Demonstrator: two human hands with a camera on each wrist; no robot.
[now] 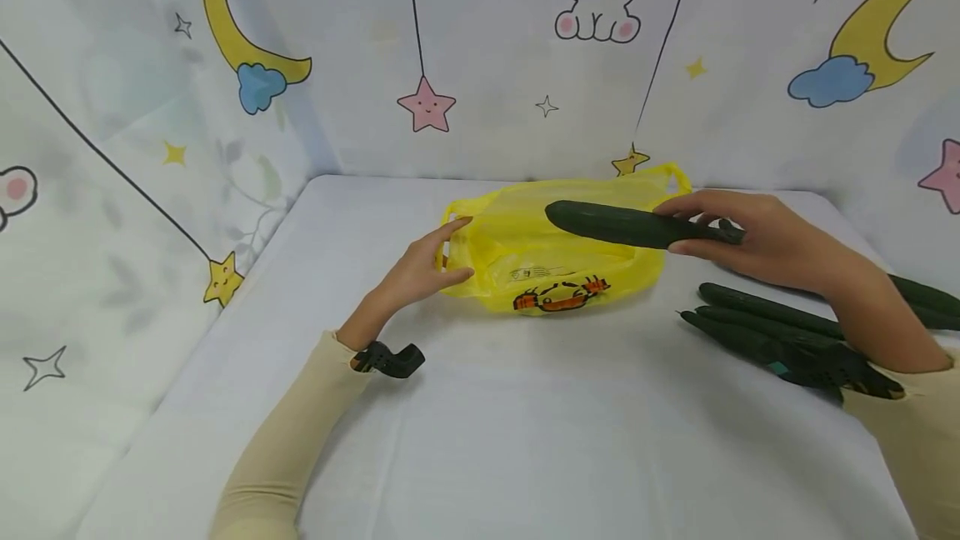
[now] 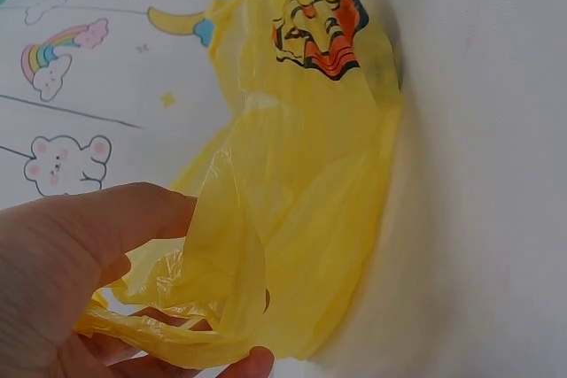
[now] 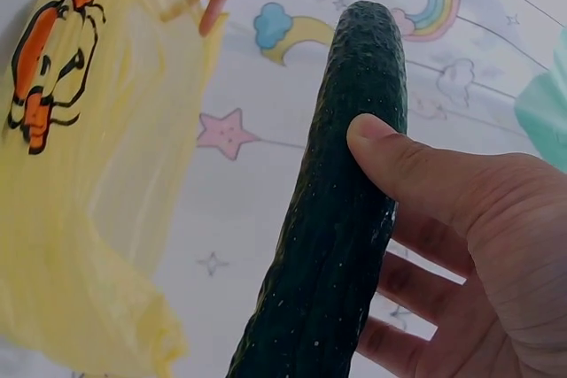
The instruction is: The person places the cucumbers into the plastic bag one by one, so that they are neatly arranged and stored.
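Observation:
A thin yellow plastic bag point(image 1: 495, 273) with an orange-and-black printed face lies on the white table, its mouth spread. My left hand point(image 1: 420, 269) holds it at its left end, thumb and forefinger apart. In the left wrist view, the bag's handle crosses the fingers, partly hiding them. My right hand point(image 1: 765, 236) grips a dark green cucumber point(image 1: 615, 223) near one end. The cucumber is raised over the bag's opening and points left. In the right wrist view, the thumb presses along the bumpy cucumber point(image 3: 328, 219), with fingers behind it.
Several more cucumbers point(image 1: 765, 311) lie on the table at the right, under and beside my right forearm. A black wrist camera point(image 1: 397, 359) is on my left wrist. Behind the white table point(image 1: 487, 440) hangs a cloth backdrop point(image 1: 495, 32) printed with moons, stars and a rabbit.

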